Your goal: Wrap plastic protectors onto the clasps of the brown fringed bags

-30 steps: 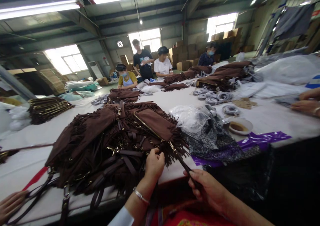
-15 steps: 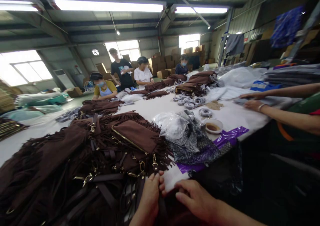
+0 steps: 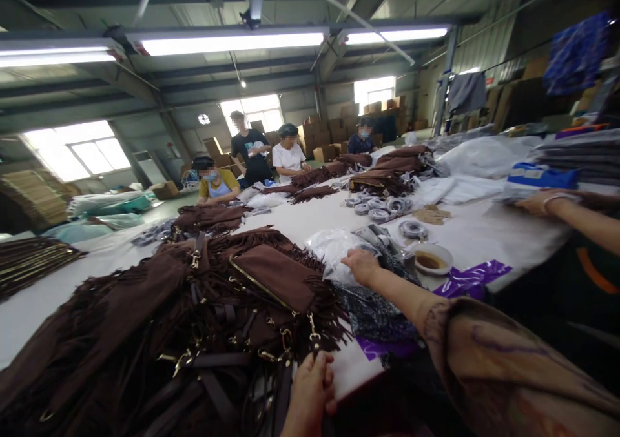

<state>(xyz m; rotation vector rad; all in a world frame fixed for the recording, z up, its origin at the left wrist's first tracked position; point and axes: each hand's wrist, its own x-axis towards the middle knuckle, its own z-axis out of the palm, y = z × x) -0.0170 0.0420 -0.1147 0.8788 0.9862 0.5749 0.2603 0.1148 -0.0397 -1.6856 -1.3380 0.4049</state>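
My left hand [image 3: 312, 385] is closed around a dark brown bag strap [image 3: 316, 348] just below its gold clasp [image 3: 313, 327], at the table's front edge. The strap lies beside a brown fringed bag [image 3: 278, 272] with a gold-edged opening, on top of a heap of similar bags. Stretched forward, my right hand [image 3: 361, 266] is on a crumpled clear plastic bag [image 3: 329, 246]; its fingers are bent together at the plastic, their tips partly hidden. Under the plastic lies black-and-white speckled fabric [image 3: 378, 311].
Right of the fabric are a bowl of brown liquid [image 3: 433, 258], purple plastic [image 3: 479, 275] and coiled grey straps [image 3: 413, 230]. A co-worker's arm [image 3: 581, 214] reaches in from the right beside a blue packet [image 3: 542, 175]. Several people work across the white table [image 3: 271, 221].
My right hand has moved forward from the table edge to the plastic bag. My left hand still holds the strap. The view has shifted slightly, and the co-worker's hands have moved.
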